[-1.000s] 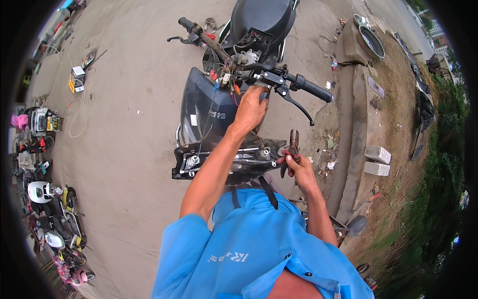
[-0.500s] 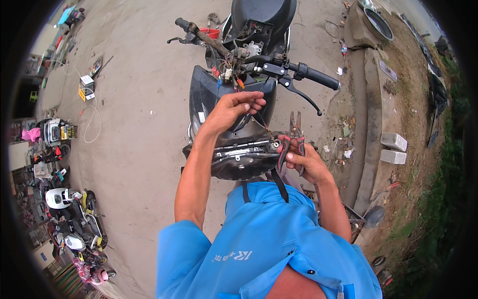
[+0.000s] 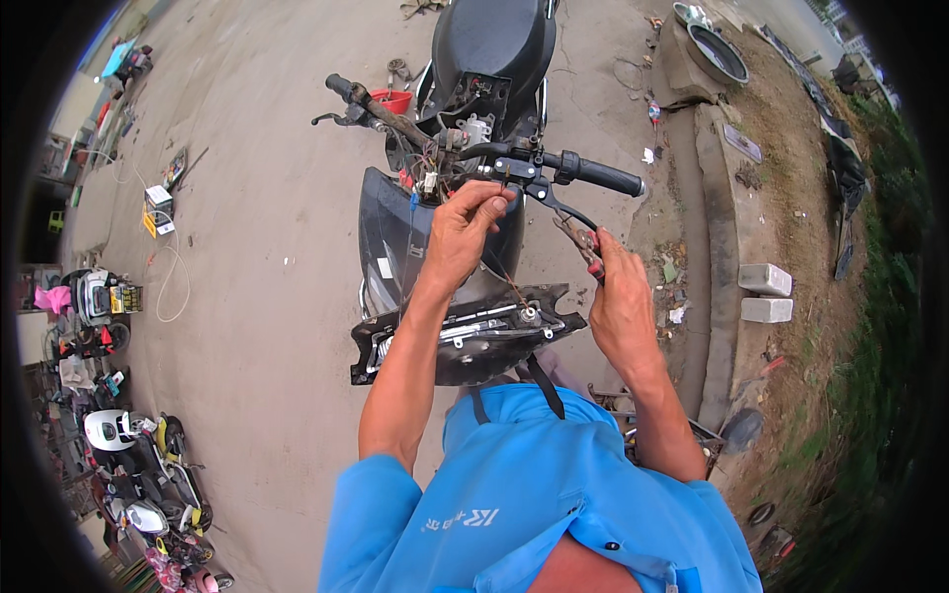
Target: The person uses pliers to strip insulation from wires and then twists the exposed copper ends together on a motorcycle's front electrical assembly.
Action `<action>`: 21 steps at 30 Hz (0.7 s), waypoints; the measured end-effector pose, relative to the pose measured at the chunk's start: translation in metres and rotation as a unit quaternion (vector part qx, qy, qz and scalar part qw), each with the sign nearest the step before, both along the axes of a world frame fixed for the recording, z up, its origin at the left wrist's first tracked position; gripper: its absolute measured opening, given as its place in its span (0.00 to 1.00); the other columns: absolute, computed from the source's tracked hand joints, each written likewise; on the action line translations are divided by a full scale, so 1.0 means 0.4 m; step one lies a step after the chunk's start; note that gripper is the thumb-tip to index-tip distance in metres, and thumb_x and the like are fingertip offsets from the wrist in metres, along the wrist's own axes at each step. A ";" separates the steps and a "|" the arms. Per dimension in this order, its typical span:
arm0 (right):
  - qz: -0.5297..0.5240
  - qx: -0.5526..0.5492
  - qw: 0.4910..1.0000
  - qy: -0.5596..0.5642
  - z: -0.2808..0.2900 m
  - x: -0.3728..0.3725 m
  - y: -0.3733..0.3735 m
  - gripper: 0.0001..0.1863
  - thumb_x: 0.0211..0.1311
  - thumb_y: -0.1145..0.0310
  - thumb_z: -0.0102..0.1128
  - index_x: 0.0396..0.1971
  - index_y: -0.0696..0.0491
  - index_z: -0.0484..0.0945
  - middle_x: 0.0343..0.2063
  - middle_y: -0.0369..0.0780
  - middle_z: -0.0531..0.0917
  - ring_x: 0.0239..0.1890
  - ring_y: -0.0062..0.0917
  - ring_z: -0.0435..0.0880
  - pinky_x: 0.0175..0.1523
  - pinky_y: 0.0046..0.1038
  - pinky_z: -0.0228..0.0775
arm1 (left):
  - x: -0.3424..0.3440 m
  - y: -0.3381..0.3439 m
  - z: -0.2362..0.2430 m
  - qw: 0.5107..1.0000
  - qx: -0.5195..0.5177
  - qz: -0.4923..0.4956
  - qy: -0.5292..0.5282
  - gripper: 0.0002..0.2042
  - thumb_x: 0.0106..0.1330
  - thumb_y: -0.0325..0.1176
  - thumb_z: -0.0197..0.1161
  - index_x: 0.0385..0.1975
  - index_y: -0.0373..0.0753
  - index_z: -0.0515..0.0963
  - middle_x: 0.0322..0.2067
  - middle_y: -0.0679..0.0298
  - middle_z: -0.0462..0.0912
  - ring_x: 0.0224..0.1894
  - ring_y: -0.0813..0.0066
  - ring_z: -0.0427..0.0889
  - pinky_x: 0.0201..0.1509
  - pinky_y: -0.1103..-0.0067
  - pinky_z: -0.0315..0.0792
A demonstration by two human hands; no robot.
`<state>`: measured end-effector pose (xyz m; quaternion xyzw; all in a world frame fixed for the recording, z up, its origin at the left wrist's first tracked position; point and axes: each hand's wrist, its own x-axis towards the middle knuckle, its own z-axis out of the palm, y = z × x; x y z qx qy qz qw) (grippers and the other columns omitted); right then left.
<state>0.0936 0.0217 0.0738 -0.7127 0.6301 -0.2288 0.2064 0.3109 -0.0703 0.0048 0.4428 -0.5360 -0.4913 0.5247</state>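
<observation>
Left hand: raised point(image 3: 461, 237) over the scooter's dark front panel point(image 3: 388, 229), thumb and fingertips pressed together; whether a wire lies between them is too small to tell.
Right hand: wrapped point(image 3: 623, 296) around the red-handled pliers point(image 3: 575, 234).
Pliers: tilted up and leftward, their tip near the brake lever point(image 3: 571, 211).
Scooter: in front of the person, seat point(image 3: 494, 47) at the far end, handlebar grip point(image 3: 608, 176) toward the right.
Wiring: loose connectors, including a white one point(image 3: 430, 182), bunched left of the brake lever.
Light panel: lying point(image 3: 474, 368) between scooter and person, below both hands.
</observation>
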 end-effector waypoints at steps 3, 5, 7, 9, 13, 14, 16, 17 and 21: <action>0.003 -0.059 0.988 0.141 0.026 -0.004 -0.067 0.37 0.48 0.90 0.49 0.66 0.70 0.64 0.62 0.57 0.73 0.55 0.50 0.73 0.63 0.41 0.68 | -0.031 -0.008 0.020 0.995 0.064 -0.032 0.072 0.12 0.74 0.35 0.64 0.48 0.35 0.84 0.36 0.67 0.87 0.33 0.84 0.77 0.39 0.85 0.73; 0.012 -0.069 0.986 0.154 0.026 -0.005 -0.098 0.37 0.48 0.90 0.49 0.66 0.70 0.64 0.63 0.57 0.73 0.54 0.50 0.74 0.64 0.41 0.68 | -0.045 -0.010 0.029 0.996 0.049 -0.039 0.065 0.12 0.74 0.36 0.64 0.48 0.35 0.84 0.35 0.68 0.86 0.34 0.85 0.77 0.39 0.85 0.72; 0.018 -0.093 0.980 0.175 0.018 -0.003 -0.117 0.36 0.53 0.90 0.47 0.67 0.66 0.64 0.59 0.54 0.76 0.54 0.47 0.76 0.63 0.41 0.69 | -0.061 -0.017 0.029 0.998 0.025 -0.038 0.037 0.13 0.74 0.36 0.65 0.47 0.33 0.84 0.33 0.68 0.85 0.35 0.85 0.77 0.39 0.86 0.71; 0.019 -0.099 0.979 0.175 -0.003 -0.001 -0.124 0.36 0.53 0.90 0.47 0.67 0.66 0.64 0.59 0.54 0.76 0.54 0.47 0.76 0.63 0.41 0.69 | -0.065 -0.017 0.024 0.999 0.017 -0.032 0.030 0.13 0.74 0.36 0.65 0.47 0.33 0.83 0.33 0.68 0.85 0.35 0.85 0.77 0.40 0.85 0.71; 0.026 -0.086 0.981 0.175 -0.004 -0.008 -0.133 0.36 0.51 0.89 0.48 0.66 0.69 0.64 0.60 0.56 0.75 0.55 0.50 0.75 0.64 0.41 0.67 | -0.072 -0.024 0.017 0.999 -0.009 -0.022 0.027 0.13 0.73 0.35 0.65 0.46 0.31 0.83 0.31 0.69 0.83 0.35 0.84 0.77 0.41 0.84 0.71; 0.031 -0.077 0.982 0.170 -0.004 -0.012 -0.135 0.37 0.49 0.89 0.49 0.66 0.71 0.63 0.61 0.59 0.74 0.55 0.52 0.75 0.65 0.42 0.66 | -0.074 -0.025 0.018 0.999 -0.017 -0.022 0.025 0.12 0.73 0.35 0.65 0.46 0.31 0.84 0.31 0.69 0.82 0.35 0.84 0.77 0.41 0.84 0.71; 0.024 -0.076 0.981 0.175 -0.007 -0.018 -0.131 0.36 0.51 0.89 0.48 0.66 0.69 0.64 0.60 0.57 0.75 0.55 0.50 0.75 0.64 0.42 0.67 | -0.080 -0.022 0.025 0.999 0.003 -0.012 0.045 0.12 0.73 0.34 0.66 0.45 0.31 0.84 0.31 0.70 0.81 0.35 0.85 0.76 0.41 0.84 0.70; 0.019 -0.075 0.981 0.178 -0.008 -0.020 -0.129 0.35 0.53 0.89 0.47 0.67 0.67 0.64 0.60 0.55 0.76 0.54 0.48 0.76 0.63 0.42 0.68 | -0.082 -0.021 0.028 0.998 0.024 0.000 0.064 0.11 0.72 0.33 0.66 0.44 0.30 0.84 0.31 0.70 0.80 0.35 0.85 0.75 0.40 0.84 0.69; 0.020 -0.087 0.982 0.169 -0.005 -0.016 -0.127 0.35 0.53 0.89 0.46 0.67 0.68 0.64 0.59 0.57 0.76 0.54 0.49 0.76 0.64 0.42 0.67 | -0.094 -0.022 0.018 1.000 -0.026 -0.014 0.007 0.08 0.71 0.29 0.67 0.41 0.30 0.83 0.30 0.72 0.77 0.32 0.85 0.70 0.36 0.85 0.64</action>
